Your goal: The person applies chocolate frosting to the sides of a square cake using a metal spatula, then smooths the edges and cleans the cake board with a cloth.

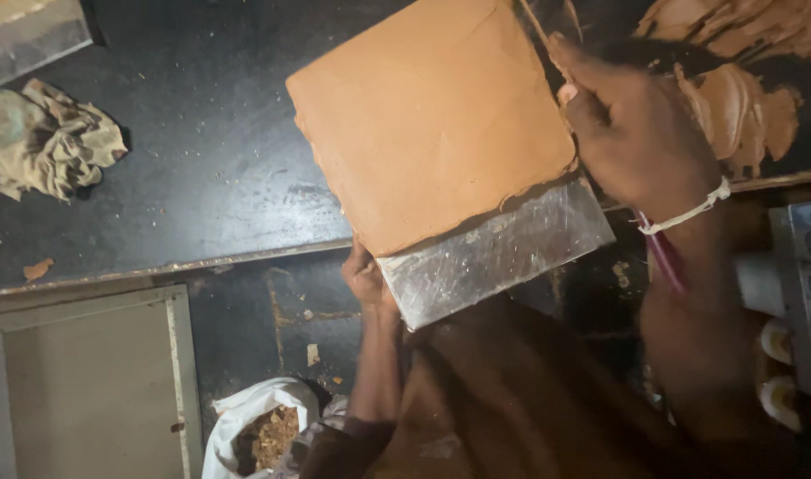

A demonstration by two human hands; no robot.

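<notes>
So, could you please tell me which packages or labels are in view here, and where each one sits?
Cartons: right edge, a stack of boxy packs, pale blue and white with yellow spots.
Bag: bottom centre on the floor, white plastic, open, brown crumbly stuff inside.
No signs or screens show.

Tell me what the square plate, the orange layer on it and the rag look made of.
Square plate: likely metal, its bare strip silvery, scratched and reflective. Orange layer: a matte, clay-like paste, smeared smooth, with ragged edges. Rag: crumpled, stained woven cloth. Left hand supports the plate from below; right hand is at its edge.
</notes>
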